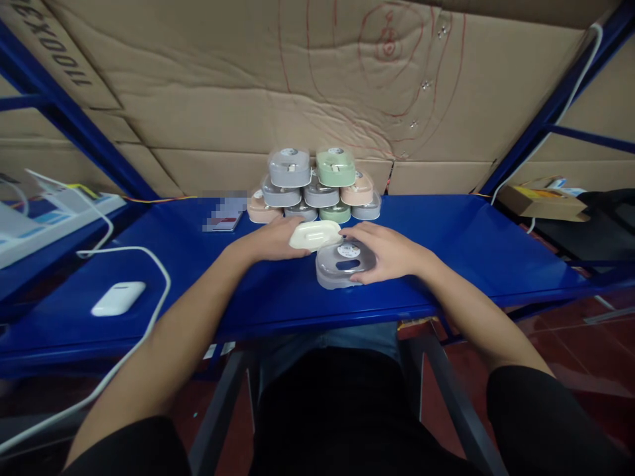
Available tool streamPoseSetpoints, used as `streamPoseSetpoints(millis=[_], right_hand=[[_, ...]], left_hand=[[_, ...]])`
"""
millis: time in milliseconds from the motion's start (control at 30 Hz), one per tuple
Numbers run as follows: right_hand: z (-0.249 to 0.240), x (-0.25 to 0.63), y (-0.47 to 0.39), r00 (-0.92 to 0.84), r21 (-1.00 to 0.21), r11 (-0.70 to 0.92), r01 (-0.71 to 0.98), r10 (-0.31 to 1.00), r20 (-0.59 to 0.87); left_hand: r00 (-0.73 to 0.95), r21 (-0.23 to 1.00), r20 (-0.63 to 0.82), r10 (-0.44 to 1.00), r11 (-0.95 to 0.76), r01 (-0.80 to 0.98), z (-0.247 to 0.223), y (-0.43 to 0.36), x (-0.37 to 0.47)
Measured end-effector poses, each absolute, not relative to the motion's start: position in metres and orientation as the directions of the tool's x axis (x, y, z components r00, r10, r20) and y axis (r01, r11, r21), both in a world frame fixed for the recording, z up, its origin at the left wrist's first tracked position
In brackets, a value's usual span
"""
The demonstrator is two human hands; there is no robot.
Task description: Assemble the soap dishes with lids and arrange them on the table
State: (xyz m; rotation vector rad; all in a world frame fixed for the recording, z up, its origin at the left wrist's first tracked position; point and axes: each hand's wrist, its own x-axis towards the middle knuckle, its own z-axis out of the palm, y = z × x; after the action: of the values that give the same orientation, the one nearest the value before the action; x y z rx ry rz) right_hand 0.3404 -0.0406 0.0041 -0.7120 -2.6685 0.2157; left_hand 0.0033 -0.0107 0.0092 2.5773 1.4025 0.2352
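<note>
My left hand [278, 239] grips the left end of a shallow cream oval dish [317, 236], which is tilted so that its face with a raised middle bar shows. In my right hand [391, 252] is a see-through grey, rounded plastic cover [364, 250] with a round label and a dark oblong opening. My thumb and fingers clasp its right side, and it is low over the blue table. The dish and the cover are close together at the cover's back left. Behind both hands stands a stack of lidded soap boxes in grey, green [336, 166] and peach.
Left of the stack lies a flat, partly blurred-out object [225, 218]. A white earbud case [119, 299] and a white cable [161, 268] are on the blue table [476, 244] at left. Cardboard [198, 119] walls the back. An open carton [543, 201] sits at right.
</note>
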Motion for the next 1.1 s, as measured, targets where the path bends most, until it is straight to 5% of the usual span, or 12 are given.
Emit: streamPoseSetpoints(millis=[500,833,1100], right_hand=[[0.000,0.333,-0.041,-0.808,-0.205,0.874,0.440,0.485,0.336],[-0.004,0.336,-0.040,-0.808,-0.355,0.806,0.474,0.558,0.189],[0.009,0.351,-0.027,-0.626,-0.354,0.761,0.544,0.648,0.433]], left_hand=[[0.533,0.292,0.051,0.844,-0.523,0.801,0.009,-0.010,0.003],[0.527,0.306,0.081,0.846,-0.524,0.795,0.002,-0.004,-0.002],[0.558,0.565,0.168,0.813,-0.543,0.621,-0.017,-0.017,0.032]])
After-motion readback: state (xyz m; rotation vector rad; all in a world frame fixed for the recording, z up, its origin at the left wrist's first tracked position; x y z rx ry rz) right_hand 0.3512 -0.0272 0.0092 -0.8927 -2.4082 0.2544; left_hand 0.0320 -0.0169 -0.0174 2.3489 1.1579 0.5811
